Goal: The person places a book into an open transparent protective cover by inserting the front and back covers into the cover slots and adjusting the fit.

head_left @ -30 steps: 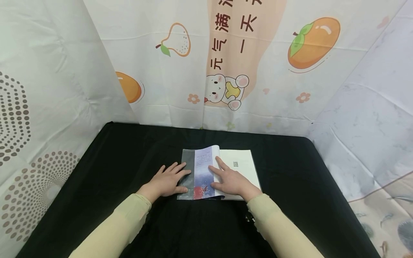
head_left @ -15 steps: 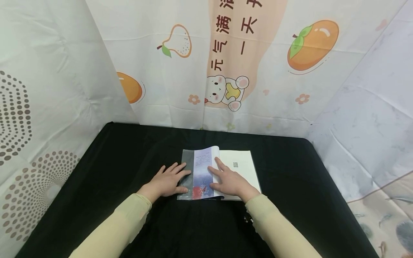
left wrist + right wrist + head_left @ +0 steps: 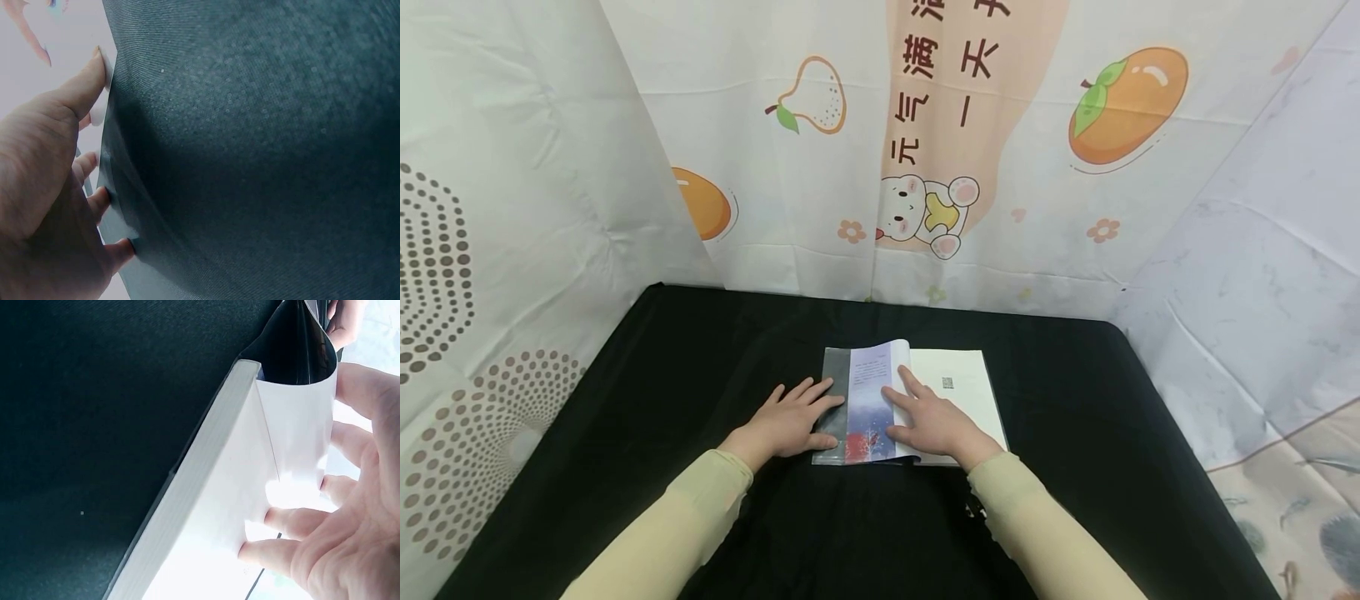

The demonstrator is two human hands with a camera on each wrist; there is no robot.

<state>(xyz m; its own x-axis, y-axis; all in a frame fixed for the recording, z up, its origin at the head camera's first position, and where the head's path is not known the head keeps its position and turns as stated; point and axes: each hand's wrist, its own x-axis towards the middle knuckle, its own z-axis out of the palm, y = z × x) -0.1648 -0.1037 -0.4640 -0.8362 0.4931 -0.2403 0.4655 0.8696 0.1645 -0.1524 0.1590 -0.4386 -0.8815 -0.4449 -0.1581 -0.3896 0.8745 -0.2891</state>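
A book [image 3: 966, 367] lies open on the table, its pale page with a small printed code at the right. Its blue-and-red printed cover flap [image 3: 867, 408] is turned to the left over a clear plastic book cover [image 3: 837, 362]. My left hand [image 3: 784, 423] rests with spread fingers on the plastic's left edge. With fingers extended, my right hand [image 3: 942, 423] presses on the flap's fold and the page beside it. In the right wrist view the cover [image 3: 300, 419] bulges up in a curve from the thick page block [image 3: 200, 450]. The left fingertips [image 3: 100, 200] touch the sheet's edge.
Black cloth covers the table [image 3: 722, 350] around the book. A white printed curtain [image 3: 805, 183] hangs behind it, with further light sheets at both sides. A small light object [image 3: 974, 508], partly hidden, shows beside the right sleeve.
The printed flap has slid slightly left over the plastic, and my right hand has shifted slightly left with it. My left hand stays in place.
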